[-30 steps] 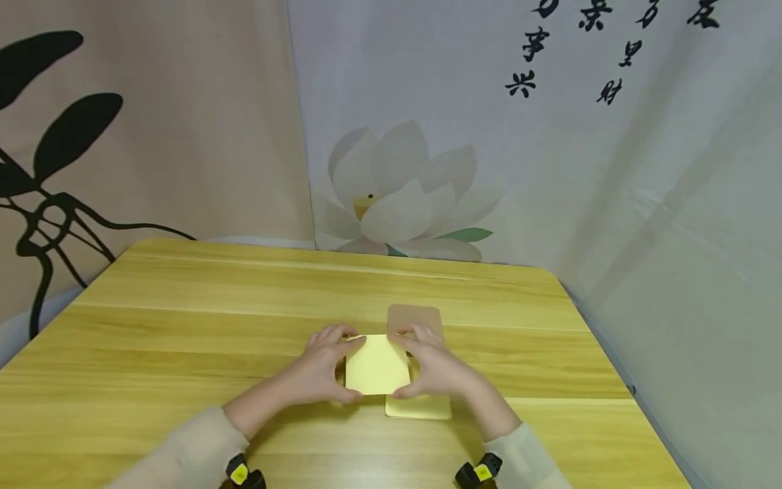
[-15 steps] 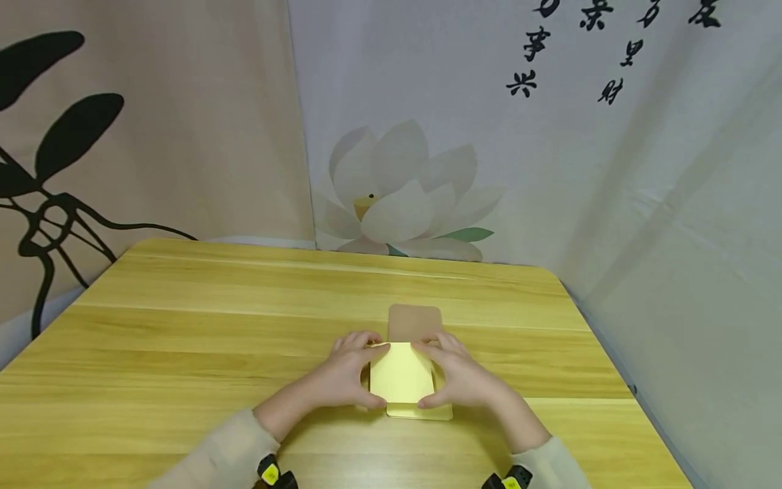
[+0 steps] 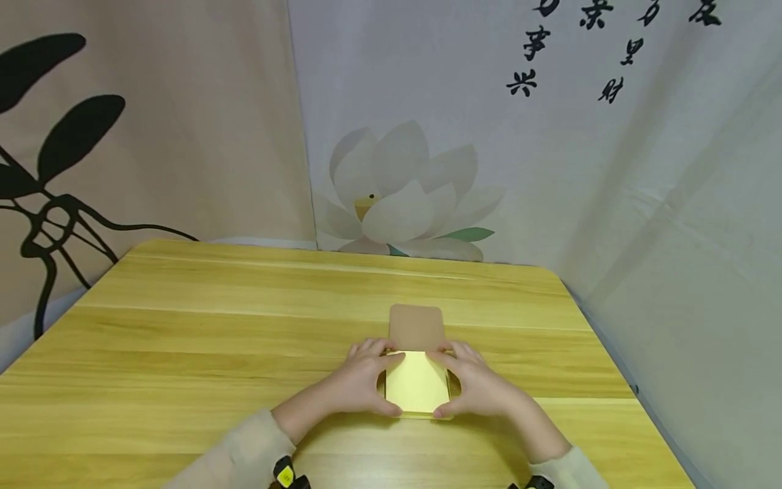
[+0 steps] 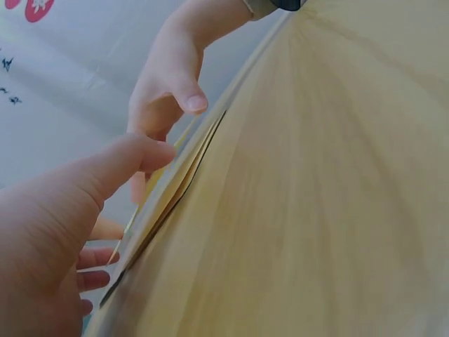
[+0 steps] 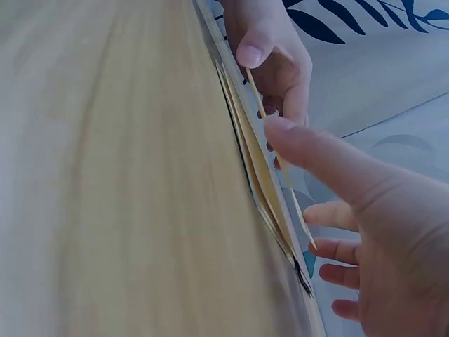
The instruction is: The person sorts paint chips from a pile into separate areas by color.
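A thin square of yellow paper (image 3: 418,384) is held at its sides between both hands, like a sticky note. My left hand (image 3: 362,382) grips its left edge, thumb at the near corner and fingers at the far one. My right hand (image 3: 482,384) grips the right edge the same way. Below the square lies an opened booklet whose brown cover (image 3: 417,326) spreads flat away from me. In the right wrist view, the yellow paper (image 5: 295,200) stands slightly above the booklet's pages (image 5: 254,154), with a narrow gap between. Most of the booklet's near half is hidden under the square.
The wooden table (image 3: 201,353) has a light striped grain. Behind it hangs a pale curtain (image 3: 660,170) with a lotus print and dark lettering. Dark wrist devices (image 3: 290,474) are strapped at the sleeves.
Both hands have moved right and slightly nearer to me with the yellow paper. It now lines up over the booklet's near half, and more of the brown cover shows.
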The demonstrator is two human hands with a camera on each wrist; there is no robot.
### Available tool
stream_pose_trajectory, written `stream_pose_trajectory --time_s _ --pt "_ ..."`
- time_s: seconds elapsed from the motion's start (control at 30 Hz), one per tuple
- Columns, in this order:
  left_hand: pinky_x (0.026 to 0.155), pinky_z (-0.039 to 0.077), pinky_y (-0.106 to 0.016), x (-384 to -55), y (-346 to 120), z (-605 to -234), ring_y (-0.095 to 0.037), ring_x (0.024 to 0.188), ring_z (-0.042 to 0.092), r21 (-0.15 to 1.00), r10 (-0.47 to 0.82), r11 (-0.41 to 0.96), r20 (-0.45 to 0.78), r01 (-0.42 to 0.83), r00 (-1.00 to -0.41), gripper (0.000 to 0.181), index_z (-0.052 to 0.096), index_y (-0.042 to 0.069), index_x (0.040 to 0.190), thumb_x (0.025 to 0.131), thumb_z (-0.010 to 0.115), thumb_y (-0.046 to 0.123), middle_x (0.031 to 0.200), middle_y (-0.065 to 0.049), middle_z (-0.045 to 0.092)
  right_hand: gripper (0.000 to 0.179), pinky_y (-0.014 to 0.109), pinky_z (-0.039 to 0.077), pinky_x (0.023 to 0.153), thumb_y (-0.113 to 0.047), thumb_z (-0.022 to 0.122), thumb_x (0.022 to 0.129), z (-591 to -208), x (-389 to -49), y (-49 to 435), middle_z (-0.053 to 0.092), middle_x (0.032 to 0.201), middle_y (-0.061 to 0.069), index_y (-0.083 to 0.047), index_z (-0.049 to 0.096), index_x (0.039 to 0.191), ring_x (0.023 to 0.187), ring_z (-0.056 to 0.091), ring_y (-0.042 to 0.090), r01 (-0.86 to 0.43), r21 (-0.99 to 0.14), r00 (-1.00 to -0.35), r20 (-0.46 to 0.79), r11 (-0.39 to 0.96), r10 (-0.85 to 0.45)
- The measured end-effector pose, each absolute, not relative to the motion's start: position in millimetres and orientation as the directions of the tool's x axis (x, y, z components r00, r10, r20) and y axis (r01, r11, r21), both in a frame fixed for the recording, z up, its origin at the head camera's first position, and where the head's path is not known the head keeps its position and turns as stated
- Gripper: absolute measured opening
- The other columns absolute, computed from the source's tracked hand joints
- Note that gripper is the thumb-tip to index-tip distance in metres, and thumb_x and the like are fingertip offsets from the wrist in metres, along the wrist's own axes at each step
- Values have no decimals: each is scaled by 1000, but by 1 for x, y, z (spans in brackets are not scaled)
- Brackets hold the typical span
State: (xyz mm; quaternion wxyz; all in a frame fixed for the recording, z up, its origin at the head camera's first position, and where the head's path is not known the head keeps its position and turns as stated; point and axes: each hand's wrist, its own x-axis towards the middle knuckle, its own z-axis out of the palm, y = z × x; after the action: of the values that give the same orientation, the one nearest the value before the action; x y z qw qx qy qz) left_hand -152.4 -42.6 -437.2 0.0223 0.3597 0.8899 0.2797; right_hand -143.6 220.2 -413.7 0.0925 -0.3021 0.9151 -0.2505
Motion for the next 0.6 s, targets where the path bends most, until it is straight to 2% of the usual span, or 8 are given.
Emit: stream_pose_trajectory --time_s 0.33,0.6 --pt "103 21 -55 -150 -39 -438 -27 128 31 540 660 589 108 601 -744 94 49 1 139 67 81 53 142 -9 39 99 58 33 97 -54 78 67 -420 -141 225 36 138 5 -9 40 146 126 29 28 -510 -542 -786 -22 668 -617" --pt "103 22 -54 -149 -40 -439 -28 129 30 544 663 590 94 596 -742 95 48 1 139 66 82 52 144 -10 37 99 60 30 99 -53 78 68 -422 -141 224 33 142 9 -10 38 147 129 27 31 -487 -551 -791 -52 677 -610"
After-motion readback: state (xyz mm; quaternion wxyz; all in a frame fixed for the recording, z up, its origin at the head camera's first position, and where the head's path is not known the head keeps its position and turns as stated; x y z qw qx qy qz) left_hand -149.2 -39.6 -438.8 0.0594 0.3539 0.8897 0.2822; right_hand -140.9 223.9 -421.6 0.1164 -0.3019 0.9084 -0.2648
